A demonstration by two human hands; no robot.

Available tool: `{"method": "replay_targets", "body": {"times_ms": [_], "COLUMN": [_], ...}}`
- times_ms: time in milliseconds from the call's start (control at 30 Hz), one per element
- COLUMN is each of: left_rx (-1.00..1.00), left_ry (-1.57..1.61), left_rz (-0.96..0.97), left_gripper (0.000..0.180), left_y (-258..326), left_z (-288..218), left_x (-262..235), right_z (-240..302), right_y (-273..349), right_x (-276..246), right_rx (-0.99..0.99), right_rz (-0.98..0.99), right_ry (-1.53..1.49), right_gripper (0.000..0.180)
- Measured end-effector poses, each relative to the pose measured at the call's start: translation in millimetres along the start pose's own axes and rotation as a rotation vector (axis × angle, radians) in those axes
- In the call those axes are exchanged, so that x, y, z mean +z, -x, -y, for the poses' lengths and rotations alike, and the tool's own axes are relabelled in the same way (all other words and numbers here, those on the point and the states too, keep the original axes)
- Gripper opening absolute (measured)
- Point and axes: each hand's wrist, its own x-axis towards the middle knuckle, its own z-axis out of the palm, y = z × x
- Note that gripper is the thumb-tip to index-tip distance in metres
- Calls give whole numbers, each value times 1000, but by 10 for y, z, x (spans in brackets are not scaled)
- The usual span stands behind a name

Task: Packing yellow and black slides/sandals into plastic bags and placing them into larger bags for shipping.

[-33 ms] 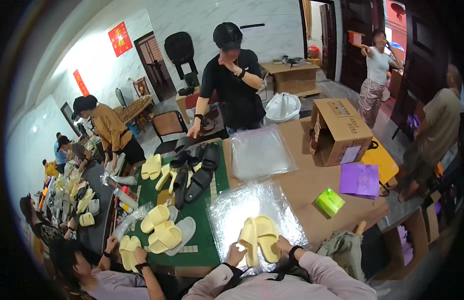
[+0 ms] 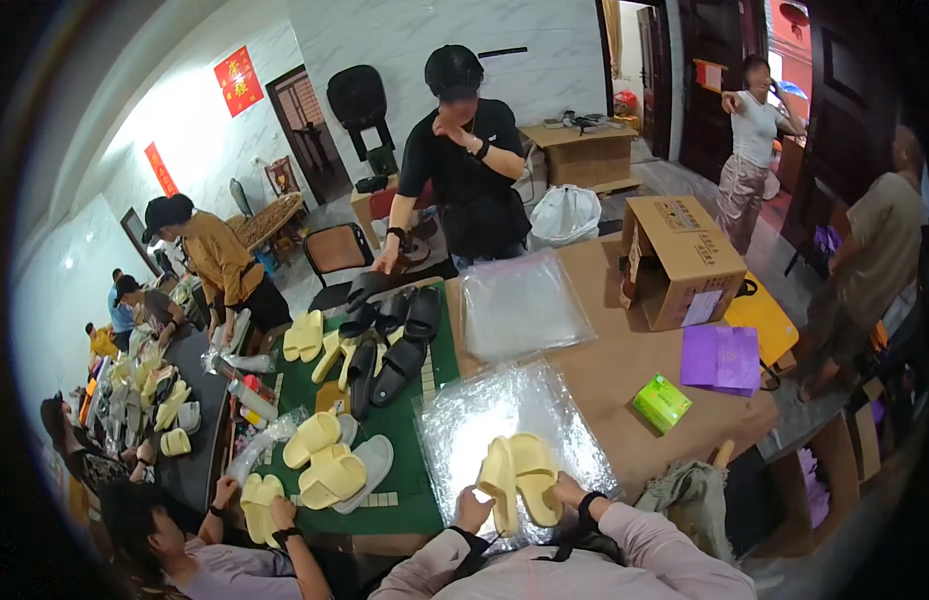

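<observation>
While both forearms enter from the lower edge, the left hand (image 2: 472,508) closes its fingers on the near end of the left slipper of a pale yellow slipper pair (image 2: 519,478), and the right hand (image 2: 567,492) grips the near end of the right slipper; the two slippers lie side by side, touching, between the hands. Well to the left of the left hand, a neighbouring person's hands (image 2: 254,505) hold another yellow pair at the edge of a green mat (image 2: 409,500). On that mat, left of and beyond the left hand, lie loose yellow slippers (image 2: 324,455) and, farther off, a cluster of black slippers (image 2: 389,345). Directly under the held pair and both hands spreads a stack of clear plastic bags (image 2: 464,420) on the brown table (image 2: 614,370); nothing lies between the hands and the pair. Beyond it rests a second stack of clear bags (image 2: 519,305). Right of the right hand sits a small green box (image 2: 661,402), then purple sheets (image 2: 721,357), with an open cardboard carton (image 2: 679,260) farther back. A person in black (image 2: 464,170) stands across the table.
</observation>
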Motion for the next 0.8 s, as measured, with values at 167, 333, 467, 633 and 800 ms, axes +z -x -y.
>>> {"method": "replay_targets", "body": {"times_ms": [167, 333, 467, 633, 800], "left_rx": [-158, -220, -12, 264, 300], "left_ry": [-249, -336, -292, 132, 164], "left_rz": [-280, 52, -9, 125, 184], "left_gripper": [69, 51, 33, 42, 51], "left_y": [-10, -5, -4, -10, 19], "left_z": [-182, -448, -255, 17, 16], "left_x": [82, -165, -191, 76, 82], "right_z": [-386, -154, 134, 10, -71], "right_y": [-202, 5, 85, -71, -373], "right_x": [46, 165, 336, 565, 489], "right_rx": [31, -140, -401, -399, -579], "right_rz": [-199, -524, -726, -454, -297], "right_ry": [312, 282, 611, 708, 551], "right_gripper": [42, 43, 43, 26, 21]}}
